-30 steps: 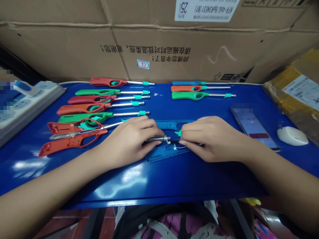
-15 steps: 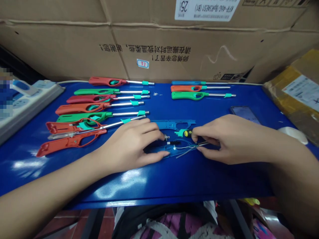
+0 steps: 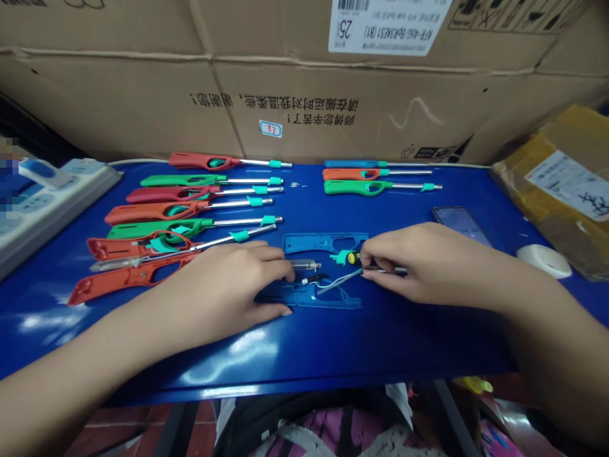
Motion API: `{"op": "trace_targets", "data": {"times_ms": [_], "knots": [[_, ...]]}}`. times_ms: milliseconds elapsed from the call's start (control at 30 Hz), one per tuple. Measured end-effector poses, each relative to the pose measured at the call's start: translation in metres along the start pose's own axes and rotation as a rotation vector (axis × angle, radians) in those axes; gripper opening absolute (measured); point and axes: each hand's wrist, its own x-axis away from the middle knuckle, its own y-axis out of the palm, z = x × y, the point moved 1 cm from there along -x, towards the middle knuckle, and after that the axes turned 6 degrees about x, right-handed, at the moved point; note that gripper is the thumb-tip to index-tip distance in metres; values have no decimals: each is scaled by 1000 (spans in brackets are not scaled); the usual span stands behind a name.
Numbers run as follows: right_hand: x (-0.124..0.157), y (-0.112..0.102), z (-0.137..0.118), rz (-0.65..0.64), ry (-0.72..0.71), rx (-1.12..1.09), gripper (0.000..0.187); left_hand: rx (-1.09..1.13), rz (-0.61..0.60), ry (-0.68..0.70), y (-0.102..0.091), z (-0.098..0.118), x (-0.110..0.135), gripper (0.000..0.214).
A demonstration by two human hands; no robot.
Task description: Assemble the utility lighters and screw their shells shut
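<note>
Two blue lighter shell halves lie open side up; the far one is loose, the near one reaches into my left hand. My left thumb and fingers close round its handle end. In my right hand thumb and fingers pinch a thin metal tube. A white wire and a clear thin hose run from that pinch over the near shell. A black igniter and a clear fuel tank lie between the halves. A teal trigger touches a yellow-and-black handle, partly behind my right fingers.
Several long lighters lie in rows at the left, with an opened orange shell nearest. More lighters lie at the back right. A phone, white mouse, taped box, power strip and large carton border the area.
My left hand has slid left and slightly nearer, uncovering the fuel tank. The near shell and igniter have shifted left. My right hand has drawn the wire and hose up off the table.
</note>
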Motion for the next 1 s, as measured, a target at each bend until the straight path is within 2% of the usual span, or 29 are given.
{"op": "trace_targets", "data": {"times_ms": [200,367,500,633,800,933,1000], "knots": [[1,6,-3,115,-104,131,17,-29,42,-48,3,8,0,36],[-3,8,1,278,-9,110,16,2,92,-53,9,11,0,35],[-13,21,-1,285,4,37,20,63,117,-23,14,11,-1,32],[-20,31,-4,304,-12,10,15,114,156,11,21,9,-2,30],[-25,38,-2,359,51,-58,9,186,186,52,26,10,-3,31],[-26,41,1,455,110,-129,7,218,269,17,23,8,-5,30],[-24,38,4,432,79,-144,10,203,295,-17,20,5,-7,31]]}}
